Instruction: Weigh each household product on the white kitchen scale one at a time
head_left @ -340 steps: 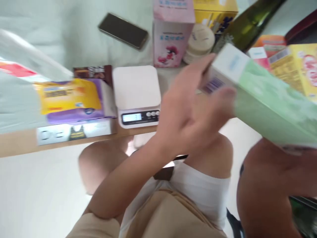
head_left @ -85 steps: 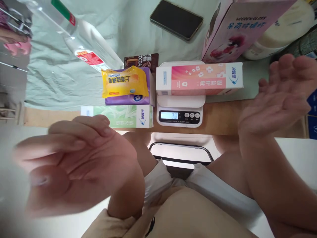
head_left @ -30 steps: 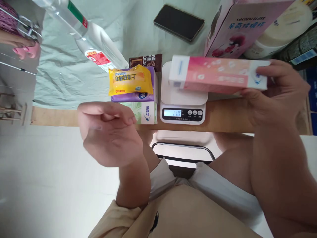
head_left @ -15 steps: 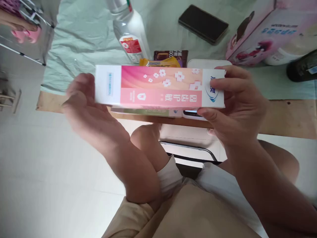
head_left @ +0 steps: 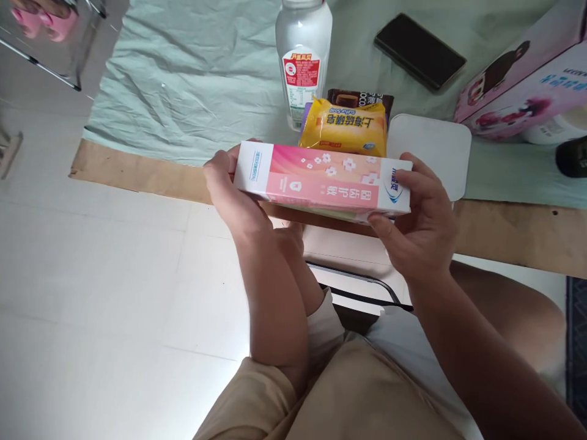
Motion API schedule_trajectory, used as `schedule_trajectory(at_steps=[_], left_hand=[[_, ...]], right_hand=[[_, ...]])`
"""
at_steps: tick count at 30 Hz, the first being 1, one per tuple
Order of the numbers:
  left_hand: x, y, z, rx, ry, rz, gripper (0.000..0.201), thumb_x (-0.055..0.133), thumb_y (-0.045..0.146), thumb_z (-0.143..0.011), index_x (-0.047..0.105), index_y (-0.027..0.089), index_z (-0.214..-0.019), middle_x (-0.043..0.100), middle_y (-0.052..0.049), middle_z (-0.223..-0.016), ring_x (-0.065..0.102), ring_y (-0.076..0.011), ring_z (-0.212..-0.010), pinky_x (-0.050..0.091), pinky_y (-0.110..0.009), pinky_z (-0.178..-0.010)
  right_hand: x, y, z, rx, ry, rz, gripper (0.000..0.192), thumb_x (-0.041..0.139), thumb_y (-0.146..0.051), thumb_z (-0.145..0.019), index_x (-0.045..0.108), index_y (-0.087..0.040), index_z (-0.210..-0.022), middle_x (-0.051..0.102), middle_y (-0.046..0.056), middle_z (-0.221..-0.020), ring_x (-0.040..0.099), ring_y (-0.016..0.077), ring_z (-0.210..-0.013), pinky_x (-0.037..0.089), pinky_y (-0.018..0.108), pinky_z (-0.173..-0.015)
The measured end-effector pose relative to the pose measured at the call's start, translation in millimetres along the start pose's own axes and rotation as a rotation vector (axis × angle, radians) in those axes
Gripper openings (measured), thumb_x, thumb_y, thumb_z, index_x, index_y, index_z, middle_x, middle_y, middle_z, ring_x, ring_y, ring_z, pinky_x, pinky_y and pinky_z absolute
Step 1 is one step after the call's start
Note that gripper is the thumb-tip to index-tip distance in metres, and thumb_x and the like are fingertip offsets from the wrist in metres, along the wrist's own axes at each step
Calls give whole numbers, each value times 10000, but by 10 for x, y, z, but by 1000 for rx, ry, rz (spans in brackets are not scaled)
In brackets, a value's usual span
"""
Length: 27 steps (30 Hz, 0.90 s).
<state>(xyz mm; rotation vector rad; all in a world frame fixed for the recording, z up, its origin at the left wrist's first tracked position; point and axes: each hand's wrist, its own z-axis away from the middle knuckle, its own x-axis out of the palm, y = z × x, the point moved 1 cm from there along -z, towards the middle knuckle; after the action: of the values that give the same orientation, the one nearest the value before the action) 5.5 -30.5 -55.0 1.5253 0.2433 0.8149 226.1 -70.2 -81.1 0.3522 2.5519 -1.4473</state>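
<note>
Fingers of both hands grip one pink box (head_left: 321, 183) by its ends: the left hand (head_left: 229, 195) wraps the white end, thumb on top, and the right hand (head_left: 419, 226) pinches the end with the blue logo, thumb below and fingertips (head_left: 406, 177) over the top edge. The box is held flat and level, just above the near edge of the counter (head_left: 513, 235), in front of a yellow soap pack (head_left: 343, 127).

Under the box a strip of a green box (head_left: 321, 214) shows; whether the two touch cannot be told. Lowered carelessly, the pink box could push that green one off the edge, since it lies right at the rim above the person's lap.

Just behind stand the soap pack, a brown packet (head_left: 360, 98) and a plastic bottle (head_left: 302, 58). The bottle is upright and narrow, so a backward nudge of the box or a knuckle would likely topple it onto the cloth (head_left: 183, 73).

A white scale (head_left: 433, 150) sits beside the right hand, part of its near edge hidden by the fingers; a knock from that hand could shift it.

The grip is at the extreme ends only, so if either hand slackens, the box would probably tip and drop to the floor (head_left: 92, 305). A phone (head_left: 419, 52) and a big pink carton (head_left: 523, 85) lie well apart.
</note>
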Motion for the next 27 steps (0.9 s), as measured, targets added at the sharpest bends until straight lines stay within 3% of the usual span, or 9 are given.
schedule_trajectory(at_steps=[3,5,10,15,19,24,27], left_hand=[[54,-37,-16,61,16,65,398,400,493,-946,497,189,-708,440,-25,-682,462,-112,-657,369,-280,-609],[83,-41,-19,67,26,79,405,425,499,-942,470,188,-688,396,-17,-674,429,-93,-624,337,-260,-572],[85,-64,-49,113,91,81,566,466,688,-934,394,188,-678,356,-1,-678,381,-70,-579,265,-235,-532],[93,-133,-82,64,89,157,613,449,788,-895,369,205,-722,370,-3,-713,442,-96,-615,335,-259,-567],[75,-162,-160,47,78,146,579,351,771,-919,338,218,-749,358,-6,-713,429,-104,-635,342,-277,-590],[3,-213,-288,83,-21,83,368,317,563,-972,293,225,-829,385,0,-718,437,-114,-685,375,-289,-670],[-21,-276,-345,99,-45,84,389,285,594,-990,319,223,-876,426,5,-737,475,-123,-715,403,-296,-717]], right_hand=[[14,30,109,2,-50,48,906,839,-309,-750,434,-460,-1546,438,20,-1632,435,260,-1567,687,434,-972],[14,57,156,-26,-67,103,983,844,-301,-736,374,-470,-1582,459,19,-1615,435,275,-1565,706,417,-886],[0,90,149,-130,-38,327,844,774,-329,-847,382,-379,-1593,549,76,-1526,583,270,-1419,645,494,-1072],[25,74,84,-136,-93,384,779,669,-357,-941,303,-336,-1628,509,95,-1580,534,253,-1496,635,433,-1099],[44,73,54,-151,-103,373,804,659,-334,-950,253,-371,-1643,515,69,-1580,508,235,-1523,604,438,-1151],[39,71,31,-180,-109,409,818,665,-342,-948,239,-360,-1645,519,75,-1575,533,249,-1498,572,470,-1188],[59,80,32,-199,-102,411,814,670,-348,-944,250,-350,-1641,539,80,-1548,550,246,-1480,583,460,-1174]])
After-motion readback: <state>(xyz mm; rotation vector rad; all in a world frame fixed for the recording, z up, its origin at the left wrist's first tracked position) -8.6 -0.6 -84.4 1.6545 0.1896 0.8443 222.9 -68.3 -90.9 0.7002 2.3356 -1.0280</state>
